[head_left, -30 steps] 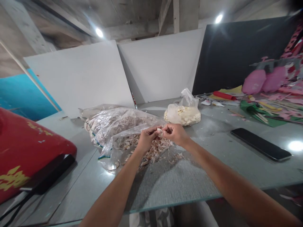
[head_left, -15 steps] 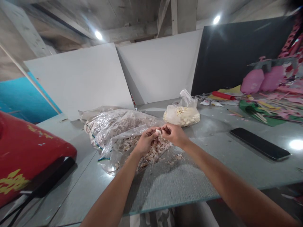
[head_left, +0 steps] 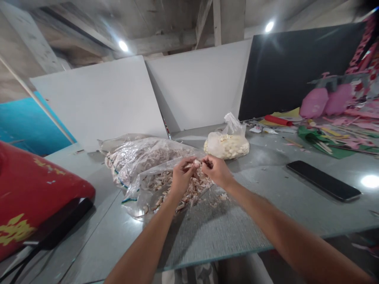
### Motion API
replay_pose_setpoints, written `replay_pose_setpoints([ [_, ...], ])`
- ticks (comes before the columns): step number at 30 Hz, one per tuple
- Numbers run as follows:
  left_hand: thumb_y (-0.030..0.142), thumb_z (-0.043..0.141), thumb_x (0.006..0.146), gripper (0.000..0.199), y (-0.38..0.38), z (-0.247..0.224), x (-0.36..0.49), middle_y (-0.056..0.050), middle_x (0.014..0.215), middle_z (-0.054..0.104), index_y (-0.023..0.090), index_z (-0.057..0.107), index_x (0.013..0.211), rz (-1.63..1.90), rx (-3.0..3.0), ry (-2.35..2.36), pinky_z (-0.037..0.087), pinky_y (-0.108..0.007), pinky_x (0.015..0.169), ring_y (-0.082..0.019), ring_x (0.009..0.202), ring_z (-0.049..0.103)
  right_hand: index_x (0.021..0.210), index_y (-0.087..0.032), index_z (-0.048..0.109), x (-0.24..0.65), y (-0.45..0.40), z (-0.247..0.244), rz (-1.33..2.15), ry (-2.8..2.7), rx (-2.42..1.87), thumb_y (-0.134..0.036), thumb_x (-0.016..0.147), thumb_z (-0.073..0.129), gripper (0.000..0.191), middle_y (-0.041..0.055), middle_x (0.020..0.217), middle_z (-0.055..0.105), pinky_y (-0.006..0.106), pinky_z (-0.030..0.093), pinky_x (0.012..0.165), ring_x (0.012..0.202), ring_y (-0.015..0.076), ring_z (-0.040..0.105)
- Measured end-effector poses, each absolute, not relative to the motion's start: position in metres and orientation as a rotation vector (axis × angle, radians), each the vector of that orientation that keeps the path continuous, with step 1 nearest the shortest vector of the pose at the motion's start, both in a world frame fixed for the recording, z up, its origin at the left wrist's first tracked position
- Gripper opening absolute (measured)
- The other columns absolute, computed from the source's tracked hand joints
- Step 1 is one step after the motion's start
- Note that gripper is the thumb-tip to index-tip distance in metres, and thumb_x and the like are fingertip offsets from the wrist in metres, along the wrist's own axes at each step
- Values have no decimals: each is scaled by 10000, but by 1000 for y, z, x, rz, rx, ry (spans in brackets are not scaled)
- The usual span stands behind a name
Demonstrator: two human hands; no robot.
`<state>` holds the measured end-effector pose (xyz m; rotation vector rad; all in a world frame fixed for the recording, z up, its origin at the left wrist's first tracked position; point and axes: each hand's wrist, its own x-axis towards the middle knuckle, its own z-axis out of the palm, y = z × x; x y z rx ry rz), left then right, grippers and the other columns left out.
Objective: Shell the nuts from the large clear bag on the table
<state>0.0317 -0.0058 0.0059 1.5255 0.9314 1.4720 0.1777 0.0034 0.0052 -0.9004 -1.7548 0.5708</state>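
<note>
White pale piece [head_left: 197,161] pinched in the left hand [head_left: 184,173]; right hand [head_left: 215,169], fingertips bunched, adjoins it above brownish flakes [head_left: 195,188].

Ceiling: bare concrete with beams [head_left: 204,23], two bright lights [head_left: 122,45] noted. Behind the grey table [head_left: 237,221], two white panels [head_left: 100,102] and one black panel [head_left: 296,71] stand upright.
</note>
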Motion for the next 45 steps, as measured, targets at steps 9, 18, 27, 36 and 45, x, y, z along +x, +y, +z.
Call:
replay_pose_setpoints([
  [9,398,648,698,341,-7,2,30,-56,848,681,162,670,943,1537,1754,1088,480,-222,512,-113,532,586,724,-155,543,169,-1,8,962,-1550,-795,-271,745,477,135,-24,514,551,195,430,464,456,89,521],
  [18,481,591,734,440,1,4,29,0,623,595,136,636,1004,1448,1616,942,465,-198,456,-82,445,543,673,-164,492,171,5,3,961,-1636,-698,-271,765,475,142,-31,507,523,187,417,450,436,65,477],
  [27,408,550,802,307,2,3,32,4,644,575,143,625,938,1527,1561,915,429,-157,421,-42,413,509,722,-170,483,179,6,4,738,-1769,-798,-261,795,460,119,-40,530,459,182,339,461,455,53,410],
  [36,403,563,792,286,6,0,32,-4,713,587,165,621,939,1588,1438,881,418,-180,381,-46,395,501,670,-169,485,179,1,13,531,-1783,-900,-248,742,453,112,-45,527,409,207,292,499,498,77,376],
  [45,484,590,737,374,6,-2,29,7,753,589,177,592,951,1639,1167,847,408,-160,388,-32,419,467,622,-178,445,181,-3,14,378,-1817,-1022,-249,717,452,119,-43,527,416,213,266,505,495,87,371],
])
